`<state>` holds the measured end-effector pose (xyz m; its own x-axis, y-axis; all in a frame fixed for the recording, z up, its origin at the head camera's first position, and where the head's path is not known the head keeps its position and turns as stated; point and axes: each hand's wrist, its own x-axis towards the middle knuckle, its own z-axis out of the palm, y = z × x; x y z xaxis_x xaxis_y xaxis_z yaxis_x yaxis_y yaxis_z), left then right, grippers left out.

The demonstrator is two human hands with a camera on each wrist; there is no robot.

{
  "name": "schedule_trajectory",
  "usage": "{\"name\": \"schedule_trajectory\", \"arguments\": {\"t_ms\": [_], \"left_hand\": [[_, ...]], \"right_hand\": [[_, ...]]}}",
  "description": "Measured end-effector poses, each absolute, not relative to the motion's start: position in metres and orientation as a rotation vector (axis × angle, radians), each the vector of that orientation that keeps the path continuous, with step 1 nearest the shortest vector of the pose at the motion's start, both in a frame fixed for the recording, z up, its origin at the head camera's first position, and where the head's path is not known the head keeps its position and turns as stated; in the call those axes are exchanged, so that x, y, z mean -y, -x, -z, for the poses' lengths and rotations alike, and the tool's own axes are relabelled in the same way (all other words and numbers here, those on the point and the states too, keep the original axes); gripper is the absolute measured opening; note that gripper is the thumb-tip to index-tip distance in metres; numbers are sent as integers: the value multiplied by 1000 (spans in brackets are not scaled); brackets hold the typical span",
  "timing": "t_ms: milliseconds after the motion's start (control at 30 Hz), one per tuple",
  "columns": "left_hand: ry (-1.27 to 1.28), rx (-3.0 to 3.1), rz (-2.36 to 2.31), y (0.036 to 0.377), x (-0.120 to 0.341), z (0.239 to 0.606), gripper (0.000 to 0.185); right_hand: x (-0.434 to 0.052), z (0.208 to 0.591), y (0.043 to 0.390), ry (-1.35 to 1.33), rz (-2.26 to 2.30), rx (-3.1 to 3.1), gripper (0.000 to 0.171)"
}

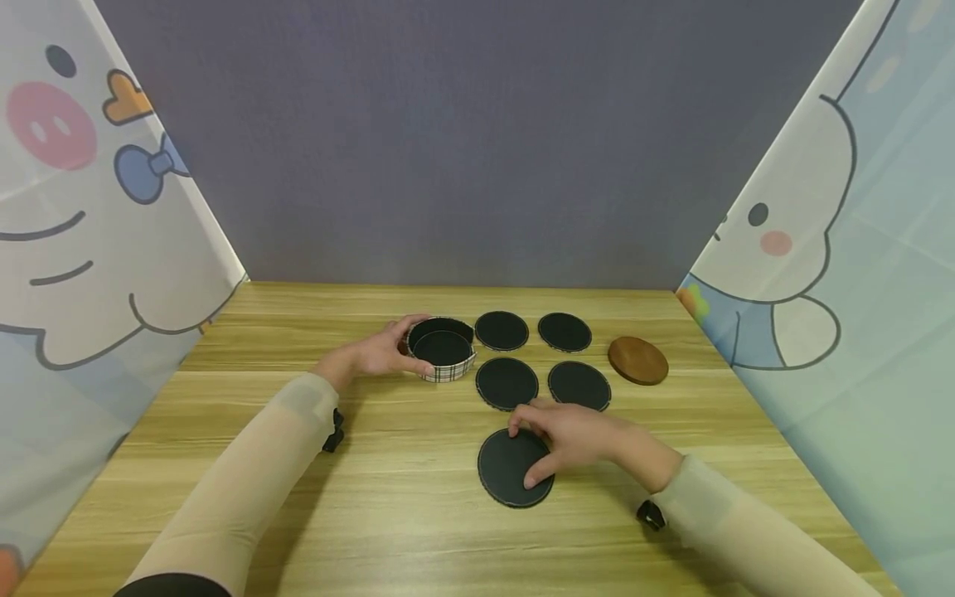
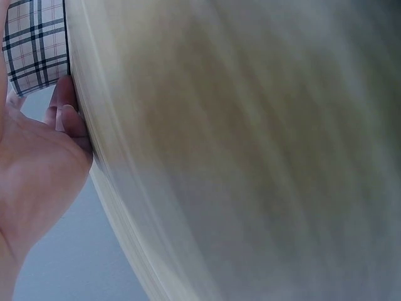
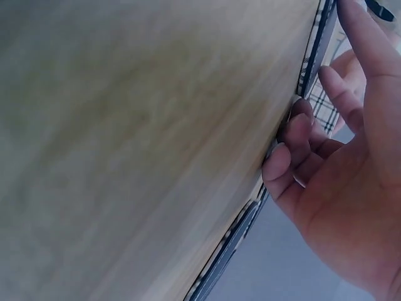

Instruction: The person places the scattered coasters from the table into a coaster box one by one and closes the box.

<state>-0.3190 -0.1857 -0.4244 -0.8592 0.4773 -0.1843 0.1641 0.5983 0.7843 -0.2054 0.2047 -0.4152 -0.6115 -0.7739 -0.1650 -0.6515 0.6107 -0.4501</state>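
Note:
In the head view my left hand (image 1: pixel 384 348) grips a round coaster holder (image 1: pixel 450 372), thumb at its near side and fingers round the far side. The holder has a black inside, a notch in its right wall and a plaid outside, which shows in the left wrist view as a plaid wall (image 2: pixel 36 47). My right hand (image 1: pixel 574 435) reaches over a round black coaster (image 1: pixel 507 468) on the table, its thumb on the near right part and curled fingers at the far edge. In the right wrist view those fingertips (image 3: pixel 277 162) are down at table level.
Several more black coasters lie flat beyond my right hand, among them one at front left (image 1: pixel 506 383) and one at front right (image 1: pixel 579 385). A brown wooden disc (image 1: pixel 637 360) lies to their right. A grey panel (image 1: pixel 462 149) stands behind the wooden table (image 1: pixel 388 514), with printed cloths at both sides.

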Motion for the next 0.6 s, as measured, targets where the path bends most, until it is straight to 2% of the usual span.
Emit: {"name": "schedule_trajectory", "arguments": {"t_ms": [400, 600], "left_hand": [[-508, -2457, -1145, 320, 185, 424, 116], [-506, -2450, -1156, 318, 185, 422, 116]], "right_hand": [[-188, 415, 199, 1174, 371, -2605, 62], [-190, 413, 198, 1322, 403, -2556, 62]]}}
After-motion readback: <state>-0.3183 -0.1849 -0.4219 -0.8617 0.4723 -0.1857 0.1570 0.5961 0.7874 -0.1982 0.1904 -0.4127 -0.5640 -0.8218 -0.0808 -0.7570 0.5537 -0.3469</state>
